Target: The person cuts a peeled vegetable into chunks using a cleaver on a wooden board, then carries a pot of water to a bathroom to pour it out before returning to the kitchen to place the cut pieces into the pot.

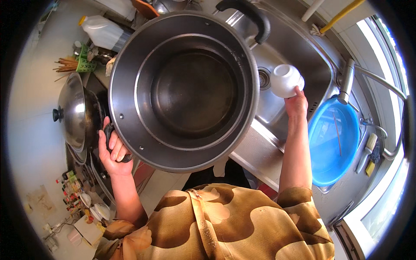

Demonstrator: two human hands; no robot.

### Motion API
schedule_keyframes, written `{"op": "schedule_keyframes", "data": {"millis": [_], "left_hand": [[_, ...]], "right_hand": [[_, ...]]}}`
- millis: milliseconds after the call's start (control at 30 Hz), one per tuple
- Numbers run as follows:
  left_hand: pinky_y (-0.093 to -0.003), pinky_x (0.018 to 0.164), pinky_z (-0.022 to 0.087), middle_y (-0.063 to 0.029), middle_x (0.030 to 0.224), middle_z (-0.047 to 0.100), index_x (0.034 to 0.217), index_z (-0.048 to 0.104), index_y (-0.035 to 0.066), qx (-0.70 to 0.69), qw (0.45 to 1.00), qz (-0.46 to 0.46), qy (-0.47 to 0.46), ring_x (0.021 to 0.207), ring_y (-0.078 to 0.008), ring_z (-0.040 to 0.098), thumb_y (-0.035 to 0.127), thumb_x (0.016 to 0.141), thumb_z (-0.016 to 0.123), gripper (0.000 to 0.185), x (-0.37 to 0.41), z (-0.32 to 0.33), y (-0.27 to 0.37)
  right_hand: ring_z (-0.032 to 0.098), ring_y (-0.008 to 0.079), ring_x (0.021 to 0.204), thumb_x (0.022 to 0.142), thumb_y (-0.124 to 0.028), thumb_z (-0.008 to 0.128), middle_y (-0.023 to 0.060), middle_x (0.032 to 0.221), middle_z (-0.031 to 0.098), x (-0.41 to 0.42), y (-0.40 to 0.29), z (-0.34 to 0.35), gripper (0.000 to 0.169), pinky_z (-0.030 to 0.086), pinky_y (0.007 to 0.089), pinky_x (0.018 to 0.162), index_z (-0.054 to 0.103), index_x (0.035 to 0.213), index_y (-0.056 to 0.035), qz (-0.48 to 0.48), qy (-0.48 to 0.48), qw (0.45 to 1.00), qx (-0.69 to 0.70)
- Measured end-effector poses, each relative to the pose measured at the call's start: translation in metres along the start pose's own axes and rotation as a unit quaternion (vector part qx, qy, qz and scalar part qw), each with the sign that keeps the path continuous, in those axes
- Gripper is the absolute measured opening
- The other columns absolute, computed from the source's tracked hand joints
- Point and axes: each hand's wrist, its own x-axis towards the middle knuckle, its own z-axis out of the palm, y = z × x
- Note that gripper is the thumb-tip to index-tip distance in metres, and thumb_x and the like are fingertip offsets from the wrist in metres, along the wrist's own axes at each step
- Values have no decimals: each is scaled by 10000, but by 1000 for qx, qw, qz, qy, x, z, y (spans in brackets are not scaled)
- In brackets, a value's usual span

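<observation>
A large dark metal pot [195, 94] fills the middle of the view, its wide mouth facing me. My left hand [113, 146] grips its black side handle [110, 135]. The opposite black handle [260, 22] extends over the stainless steel sink [299, 42]. Liquid cannot be made out for certain in the dark bottom. In my right hand [297, 100] is a white bowl [285, 79], tilted, above the sink and beside the drain strainer [264, 78]. Most of my right fingers are hidden behind the bowl.
A blue plastic basin [334, 139] with water stands right of the sink, near the faucet [347, 83] and some brushes [367, 152]. To the left are a lidded wok [73, 113], a green chopstick holder [86, 61] and a white plastic jug [104, 32]. Several condiment bottles [70, 190] stand lower left.
</observation>
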Motion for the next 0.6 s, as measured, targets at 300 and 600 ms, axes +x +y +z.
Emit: {"op": "schedule_keyframes", "data": {"millis": [300,600], "left_hand": [[-149,330,319,10,654,403,1279,482,11,16,1000,-12,7,392,-28,370,254,995,424,379,2,1,5],[-144,346,300,9,654,394,1264,496,12,19,1000,-13,6,395,-28,343,256,990,438,372,-1,-5,6]], "right_hand": [[335,325,1339,970,-183,374,172,1408,415,-76,-81,-10,401,195,512,1134,434,1330,-16,-6,-264,909,323],[323,347,1341,978,-202,320,155,1447,363,-152,-145,-131,433,213,534,1125,379,1373,-36,-128,-46,959,249]]}}
